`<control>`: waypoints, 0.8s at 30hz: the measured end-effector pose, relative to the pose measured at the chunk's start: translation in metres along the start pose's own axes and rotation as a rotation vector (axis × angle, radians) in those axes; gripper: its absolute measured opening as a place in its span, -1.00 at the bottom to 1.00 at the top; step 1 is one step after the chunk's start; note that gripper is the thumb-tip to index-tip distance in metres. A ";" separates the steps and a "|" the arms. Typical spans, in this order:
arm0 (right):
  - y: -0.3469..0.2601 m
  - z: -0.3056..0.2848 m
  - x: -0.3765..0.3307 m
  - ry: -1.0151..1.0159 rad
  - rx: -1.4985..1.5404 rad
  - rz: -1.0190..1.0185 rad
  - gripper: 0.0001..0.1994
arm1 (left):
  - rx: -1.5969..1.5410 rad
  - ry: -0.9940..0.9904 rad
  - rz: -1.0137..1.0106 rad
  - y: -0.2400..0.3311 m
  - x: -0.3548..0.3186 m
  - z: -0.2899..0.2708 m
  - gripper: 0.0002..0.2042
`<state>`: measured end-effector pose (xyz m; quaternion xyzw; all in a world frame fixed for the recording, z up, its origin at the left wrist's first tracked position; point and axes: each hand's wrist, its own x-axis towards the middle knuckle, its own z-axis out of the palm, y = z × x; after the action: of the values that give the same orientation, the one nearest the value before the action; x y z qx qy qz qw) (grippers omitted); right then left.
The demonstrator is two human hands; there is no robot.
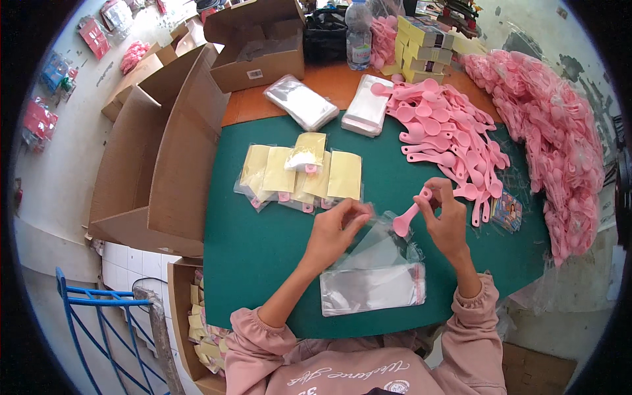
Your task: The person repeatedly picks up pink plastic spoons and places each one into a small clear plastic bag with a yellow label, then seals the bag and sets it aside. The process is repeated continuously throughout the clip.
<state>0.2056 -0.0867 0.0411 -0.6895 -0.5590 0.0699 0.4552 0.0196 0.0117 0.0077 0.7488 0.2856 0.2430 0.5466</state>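
Observation:
My right hand [447, 224] pinches a pink plastic spoon [405, 220] by the end of its handle, bowl pointing down and left. Fingertips together, my left hand [332, 234] grips the edge of a clear plastic bag [376, 245]. The spoon's bowl is close to this bag; I cannot tell whether it is inside. Below both hands lies a stack of clear bags [368, 289] on the green mat [263, 263]. Beyond my left hand are several bagged packets [280, 171] with pale yellow cards and pink handle ends showing. A loose heap of pink spoons [434, 125] spreads beyond my right hand.
Two bundles of clear bags [301, 103] [366, 105] lie toward the back. Large bagged spoons [546, 131] line the right side, near small printed cards [507, 212]. Cardboard boxes [187, 151] stand left; a water bottle [359, 36] and yellow card stacks [421, 49] stand behind.

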 end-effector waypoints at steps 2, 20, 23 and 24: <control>0.002 0.002 0.000 0.095 0.051 -0.035 -0.78 | -0.294 -0.043 -0.115 0.003 0.000 -0.002 -0.85; -0.011 0.006 -0.001 0.299 0.449 0.050 -0.77 | -0.562 -0.159 -0.361 0.009 -0.003 0.002 -0.77; -0.016 0.003 0.003 0.328 0.573 0.075 -0.77 | -0.566 -0.155 -0.337 0.006 -0.003 0.004 -0.76; -0.015 0.002 0.001 0.329 0.572 0.074 -0.77 | -0.509 -0.157 -0.294 0.006 -0.002 0.004 -0.76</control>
<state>0.1939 -0.0848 0.0511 -0.5557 -0.4104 0.1279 0.7117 0.0217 0.0057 0.0118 0.5547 0.2778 0.1664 0.7664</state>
